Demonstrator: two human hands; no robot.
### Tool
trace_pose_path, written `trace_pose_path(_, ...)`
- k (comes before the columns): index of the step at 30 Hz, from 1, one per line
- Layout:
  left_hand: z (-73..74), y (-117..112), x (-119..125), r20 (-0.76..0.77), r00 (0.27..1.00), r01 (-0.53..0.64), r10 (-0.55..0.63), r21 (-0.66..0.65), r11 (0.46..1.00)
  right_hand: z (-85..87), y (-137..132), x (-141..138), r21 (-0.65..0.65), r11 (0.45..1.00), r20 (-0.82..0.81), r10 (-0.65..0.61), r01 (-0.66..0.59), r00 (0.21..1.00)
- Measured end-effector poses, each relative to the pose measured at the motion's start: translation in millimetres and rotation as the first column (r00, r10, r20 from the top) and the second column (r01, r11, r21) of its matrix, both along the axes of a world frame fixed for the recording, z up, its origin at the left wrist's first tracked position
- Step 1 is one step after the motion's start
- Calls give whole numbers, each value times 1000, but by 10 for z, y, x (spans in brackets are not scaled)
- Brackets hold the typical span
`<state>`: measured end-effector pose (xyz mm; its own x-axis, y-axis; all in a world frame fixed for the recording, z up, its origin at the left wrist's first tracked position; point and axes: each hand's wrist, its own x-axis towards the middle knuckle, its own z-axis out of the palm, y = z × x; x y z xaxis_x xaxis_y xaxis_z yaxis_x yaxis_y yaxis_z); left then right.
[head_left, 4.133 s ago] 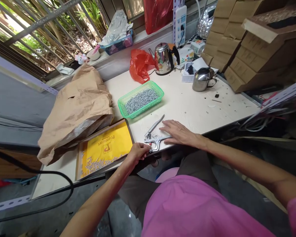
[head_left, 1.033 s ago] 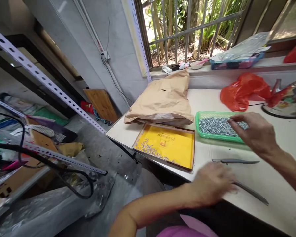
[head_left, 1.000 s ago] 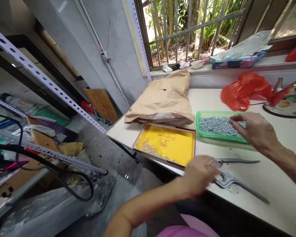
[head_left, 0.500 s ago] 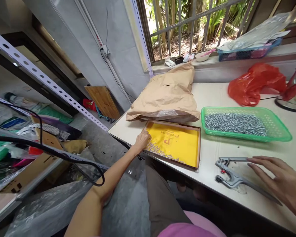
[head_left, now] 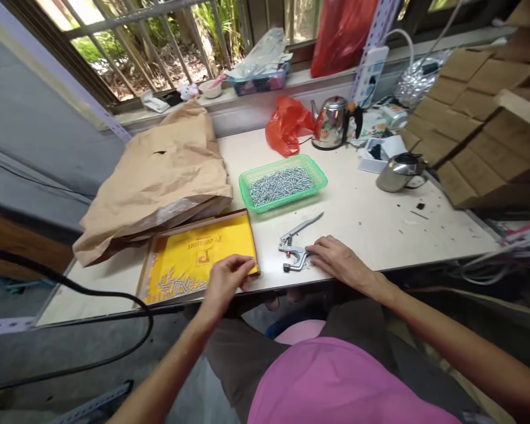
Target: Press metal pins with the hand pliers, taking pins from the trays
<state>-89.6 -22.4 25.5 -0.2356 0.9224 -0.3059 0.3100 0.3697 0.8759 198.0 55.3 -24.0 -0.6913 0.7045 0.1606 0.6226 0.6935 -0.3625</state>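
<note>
My left hand (head_left: 230, 278) is over the right end of a shallow brown-edged tray (head_left: 236, 232) with a yellow base. Its thumb and forefinger are pinched together; anything between them is too small to make out. Small pinkish-silver rod-like pieces (head_left: 180, 285) lie in the tray's near left part. My right hand (head_left: 338, 260) is closed over the lower handle of grey metal hand pliers (head_left: 298, 254), which lie on the table. The upper handle stands apart from the lower one. Behind them, a green plastic basket (head_left: 271, 206) holds many small silver metal pieces (head_left: 282, 184).
A large brown paper bag (head_left: 168, 171) lies behind the tray. At the back are a red plastic bag (head_left: 287, 123) and a steel kettle (head_left: 333, 123). A smaller metal pot (head_left: 397, 174) and stacked cardboard (head_left: 481, 129) are at the right. A black cable (head_left: 92, 293) hangs at left.
The view has swung right. My left hand has moved from the loose pieces at the tray's left to its right end. My right hand has closed over the pliers' handle, and the pliers have turned.
</note>
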Motion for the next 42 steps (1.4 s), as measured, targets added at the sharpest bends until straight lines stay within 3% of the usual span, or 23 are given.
trace_pose_path(3, -98, 195, 520, 144, 989, 30, -20, -69, 997, -30, 22, -3, 85, 993, 67, -86, 80, 994)
trace_pose_path(7, -207, 438, 759, 102, 995, 30, -11, -192, 981, -37, 88, 35, 117, 991, 118, -83, 70, 990)
trace_pose_path(22, -289, 489, 938, 31, 999, -5, 18, -383, 924, -233, 94, 113, 131, 985, 60, -120, 111, 991)
trace_pose_path(32, -328, 483, 879, -19, 989, 126, -146, -406, 905, -183, 74, 111, 125, 987, 81, -115, 105, 990)
trace_pose_path(36, -298, 483, 883, -13, 989, 126, -147, -440, 889, -110, 66, 136, 67, 993, 107, -102, 95, 989)
trace_pose_path(42, -295, 451, 897, -49, 989, 102, -136, -430, 897, -36, 383, 241, -18, 1000, 86, -16, 17, 996)
